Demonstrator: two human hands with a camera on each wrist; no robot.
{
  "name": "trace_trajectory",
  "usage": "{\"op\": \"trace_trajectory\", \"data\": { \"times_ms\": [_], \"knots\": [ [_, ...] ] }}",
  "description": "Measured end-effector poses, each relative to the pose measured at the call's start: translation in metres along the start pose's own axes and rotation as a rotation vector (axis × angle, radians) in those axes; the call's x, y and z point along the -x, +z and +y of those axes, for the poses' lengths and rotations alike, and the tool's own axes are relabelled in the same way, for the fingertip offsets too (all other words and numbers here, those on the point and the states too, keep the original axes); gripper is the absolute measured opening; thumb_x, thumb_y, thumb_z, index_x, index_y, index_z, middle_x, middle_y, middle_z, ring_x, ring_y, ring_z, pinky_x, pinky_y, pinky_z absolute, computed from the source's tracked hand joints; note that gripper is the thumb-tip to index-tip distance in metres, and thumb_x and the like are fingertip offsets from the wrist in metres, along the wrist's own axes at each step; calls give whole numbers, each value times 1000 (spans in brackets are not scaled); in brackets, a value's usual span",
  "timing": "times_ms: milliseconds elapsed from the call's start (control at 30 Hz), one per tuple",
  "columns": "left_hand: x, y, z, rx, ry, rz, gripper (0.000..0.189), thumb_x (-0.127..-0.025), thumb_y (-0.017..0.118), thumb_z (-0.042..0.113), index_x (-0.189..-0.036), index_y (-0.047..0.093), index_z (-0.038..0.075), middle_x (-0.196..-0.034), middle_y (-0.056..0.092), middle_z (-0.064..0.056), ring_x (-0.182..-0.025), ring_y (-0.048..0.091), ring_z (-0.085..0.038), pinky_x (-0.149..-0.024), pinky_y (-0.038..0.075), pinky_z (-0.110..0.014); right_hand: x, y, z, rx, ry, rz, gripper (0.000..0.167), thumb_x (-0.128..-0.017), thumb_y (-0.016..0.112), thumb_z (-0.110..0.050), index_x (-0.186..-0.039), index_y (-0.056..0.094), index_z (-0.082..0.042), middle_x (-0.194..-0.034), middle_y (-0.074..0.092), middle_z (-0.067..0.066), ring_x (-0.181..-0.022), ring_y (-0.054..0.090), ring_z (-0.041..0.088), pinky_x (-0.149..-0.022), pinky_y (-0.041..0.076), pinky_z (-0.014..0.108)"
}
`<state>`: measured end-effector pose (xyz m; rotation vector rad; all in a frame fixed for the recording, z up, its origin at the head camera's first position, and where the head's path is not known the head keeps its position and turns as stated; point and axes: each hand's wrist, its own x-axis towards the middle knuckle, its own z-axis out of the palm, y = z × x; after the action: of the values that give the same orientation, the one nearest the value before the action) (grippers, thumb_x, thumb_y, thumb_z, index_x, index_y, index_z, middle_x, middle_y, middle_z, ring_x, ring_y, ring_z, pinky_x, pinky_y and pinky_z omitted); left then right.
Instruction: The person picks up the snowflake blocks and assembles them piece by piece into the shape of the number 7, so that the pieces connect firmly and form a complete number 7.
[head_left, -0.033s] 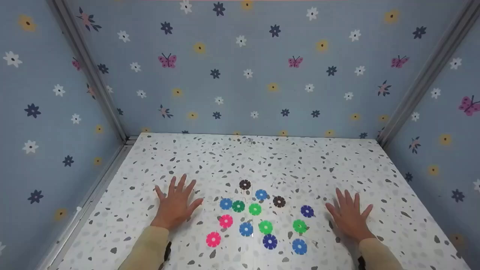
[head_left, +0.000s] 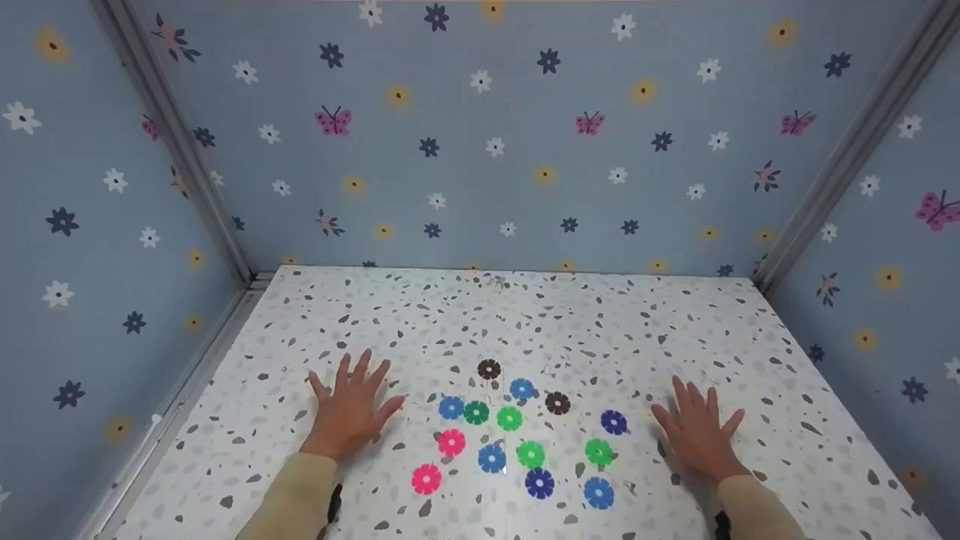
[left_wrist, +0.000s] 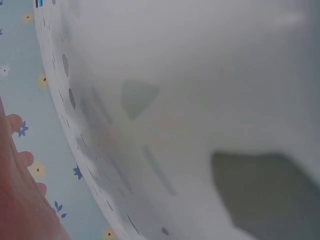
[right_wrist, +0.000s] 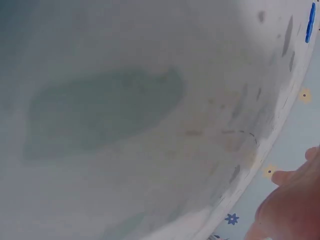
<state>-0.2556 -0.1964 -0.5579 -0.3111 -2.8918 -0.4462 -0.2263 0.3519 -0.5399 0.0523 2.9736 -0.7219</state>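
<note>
– What lies on the desk point(head_left: 360, 307)?

– Fourteen flat discs point(head_left: 531, 445), each round, notched at the rim like a flower, with a small hole in the middle.

– Colours and places?

– Take the dark green disc point(head_left: 469, 412) as the landmark. A blue disc point(head_left: 451, 400) sits just left of it, a light green disc point(head_left: 509, 411) just right. Beyond it is a dark brown disc point(head_left: 483, 369); on its near side, two bright pink discs point(head_left: 442, 442). The rest, blue, light green, navy and brown, are scattered mostly to its right.

– And the hands?

– The left hand point(head_left: 346, 414) is left of it, the right hand point(head_left: 701, 435) farther off to its right, both palm down with fingers straight and spread.
</note>
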Motion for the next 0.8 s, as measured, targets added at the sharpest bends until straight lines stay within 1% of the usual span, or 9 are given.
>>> {"op": "trace_trajectory", "data": {
  "times_ms": [100,200,267,400,500,600,667,733,800],
  "knots": [
    [0,1,2,5,16,12,69,-96,52,57,-148,47,12,-157,30,-19,-144,18,-46,-101,-7,-79,1,4,-2,-17,-16,23,80,-102,40,-55,-155,17,1,-155,17,33,-142,0,55,-97,-23,73],
    [0,0,10,10,52,44,62,-96,56,51,-143,52,11,-152,38,-19,-141,26,-44,-102,-2,-79,0,11,-12,-16,-60,71,66,-101,53,-39,-149,33,2,-149,33,31,-139,18,52,-103,-12,74],
    [0,0,19,19,75,62,59,-96,60,47,-141,53,10,-149,42,-19,-138,31,-42,-103,2,-78,-1,15,-22,8,-90,96,57,-98,60,-30,-143,44,1,-142,42,28,-133,30,50,-105,-1,74],
    [0,4,45,42,105,63,56,-93,66,41,-139,55,11,-141,49,-15,-131,39,-38,-105,11,-76,-4,20,-45,67,-121,72,51,-94,67,-28,-135,54,0,-129,53,24,-122,44,45,-101,18,70],
    [0,7,67,87,126,13,50,-91,69,38,-134,59,13,-132,56,-11,-123,46,-34,-105,26,-66,-6,19,-56,95,-115,29,52,-92,70,-30,-132,57,-1,-124,55,21,-118,47,43,-96,26,66],
    [1,8,85,137,143,-51,39,-90,71,31,-123,66,12,-117,61,-8,-108,52,-28,-93,39,-52,-8,18,-62,97,-101,-14,49,-90,73,-30,-128,60,-1,-119,57,19,-113,51,40,-93,29,63],
    [2,7,92,166,118,-94,31,-89,71,28,-116,69,12,-108,64,-5,-99,55,-25,-86,40,-48,-9,19,-64,87,-84,-37,47,-89,74,-29,-125,62,-1,-115,59,16,-110,54,37,-92,31,60],
    [4,5,96,205,82,-138,24,-87,71,23,-107,71,10,-97,64,-4,-90,56,-23,-82,42,-48,-10,20,-66,66,-74,-55,45,-87,76,-28,-121,63,-1,-110,61,13,-105,56,34,-90,32,57],
    [6,3,96,242,36,-190,22,-84,73,23,-102,70,10,-91,63,-2,-84,56,-22,-83,42,-50,-11,23,-66,46,-67,-68,42,-86,77,-26,-118,64,-1,-105,62,10,-100,57,31,-88,33,54]
  ]
}}
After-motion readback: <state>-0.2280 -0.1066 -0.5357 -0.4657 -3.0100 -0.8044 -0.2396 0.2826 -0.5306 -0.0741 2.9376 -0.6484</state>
